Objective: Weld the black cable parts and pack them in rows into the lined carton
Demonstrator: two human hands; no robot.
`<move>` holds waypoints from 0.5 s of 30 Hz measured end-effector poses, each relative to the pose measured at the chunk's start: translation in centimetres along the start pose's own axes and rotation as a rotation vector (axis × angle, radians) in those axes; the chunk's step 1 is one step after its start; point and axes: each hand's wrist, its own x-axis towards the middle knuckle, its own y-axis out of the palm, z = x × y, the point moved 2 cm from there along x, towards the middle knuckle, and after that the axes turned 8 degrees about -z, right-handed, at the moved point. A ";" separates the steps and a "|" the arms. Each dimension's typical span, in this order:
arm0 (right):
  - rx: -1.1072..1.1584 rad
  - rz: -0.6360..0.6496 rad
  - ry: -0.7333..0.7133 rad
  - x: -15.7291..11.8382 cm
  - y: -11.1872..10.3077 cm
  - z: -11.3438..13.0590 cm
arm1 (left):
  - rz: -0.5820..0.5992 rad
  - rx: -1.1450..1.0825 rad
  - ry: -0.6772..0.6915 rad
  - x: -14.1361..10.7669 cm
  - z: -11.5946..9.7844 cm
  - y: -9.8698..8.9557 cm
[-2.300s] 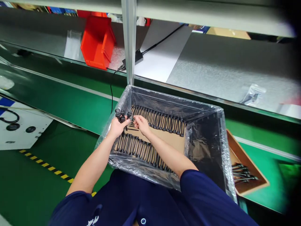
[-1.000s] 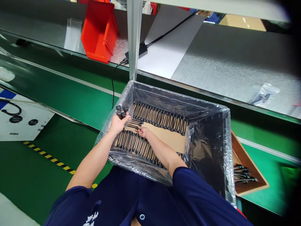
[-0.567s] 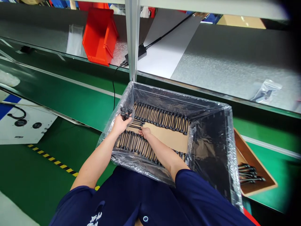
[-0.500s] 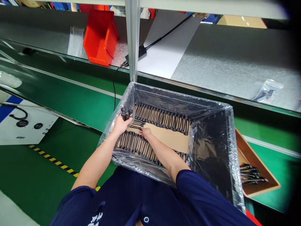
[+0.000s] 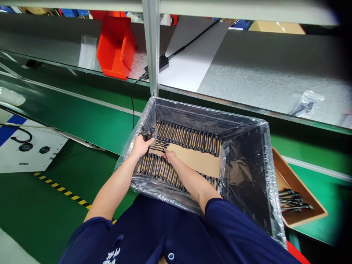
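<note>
A dark crate [image 5: 249, 176] lined with clear plastic stands in front of me. On the brown cardboard [image 5: 198, 157] inside lie thin black parts with thicker ends: a far row [image 5: 189, 137], a near row [image 5: 158, 168] and several laid crosswise [image 5: 159, 145] at the left. My left hand [image 5: 140, 146] is closed around several more of these black parts [image 5: 147, 132], thick ends pointing up. My right hand [image 5: 169, 156] reaches over the near row, its fingers pinched at the end of a crosswise black part; my forearm hides some of that row.
An orange-brown tray [image 5: 305, 216] with loose black parts sits right of the crate on the green surface. Behind is a shelf with a red bin [image 5: 115, 47], a black adapter [image 5: 163, 63] with its cable, and a small bag [image 5: 309, 102]. A metal post [image 5: 152, 47] rises behind the crate.
The view has shifted very slightly. Both hands stay at nearly the same places in the crate, the left still around its black parts.
</note>
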 end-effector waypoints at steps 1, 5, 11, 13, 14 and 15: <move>0.003 -0.007 -0.032 -0.4 -0.4 0.2 | -0.004 0.011 -0.005 0.0 -0.1 0.0; 0.056 0.033 -0.225 -3.2 -2.2 1.8 | -0.027 0.003 0.007 -0.2 -0.3 0.0; 0.121 0.455 -0.772 -10.5 -2.6 5.4 | 0.018 -0.110 -0.049 -0.7 -0.2 0.8; 0.116 0.498 -0.834 -12.0 -2.0 5.4 | 0.022 -0.133 -0.091 -0.9 0.0 1.1; 0.123 0.486 -0.843 -12.4 -1.7 5.3 | 0.021 -0.138 -0.102 -0.9 0.1 1.3; 0.131 0.458 -0.845 -12.5 -1.5 5.1 | 0.024 -0.141 -0.109 -1.0 0.1 1.4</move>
